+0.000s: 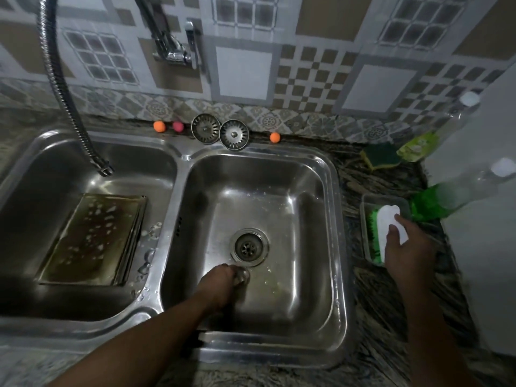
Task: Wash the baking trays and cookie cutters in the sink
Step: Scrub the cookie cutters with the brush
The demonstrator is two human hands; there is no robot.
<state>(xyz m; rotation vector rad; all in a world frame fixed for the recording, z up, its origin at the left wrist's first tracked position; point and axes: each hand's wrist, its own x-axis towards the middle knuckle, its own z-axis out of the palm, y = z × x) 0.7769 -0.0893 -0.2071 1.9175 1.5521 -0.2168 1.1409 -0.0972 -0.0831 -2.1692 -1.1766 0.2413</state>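
A soapy baking tray (92, 238) lies tilted in the left sink basin (33, 191). In the right basin (307, 213), just below the drain (248, 247), my left hand (223, 283) is closed around a small metal cookie cutter (242, 276), mostly hidden by my fingers. My right hand (405, 247) rests on the white back of a scrub brush (391, 227) with green bristles, which lies in a small clear tub (365, 219) on the counter to the right of the sink.
A flexible tap hose (64, 88) hangs over the left basin. Two sink strainers (220, 131) and small orange and pink balls (159, 126) line the back edge. A green sponge (379, 157), a green pouch (418, 146) and soap bottles (446, 199) stand at the right.
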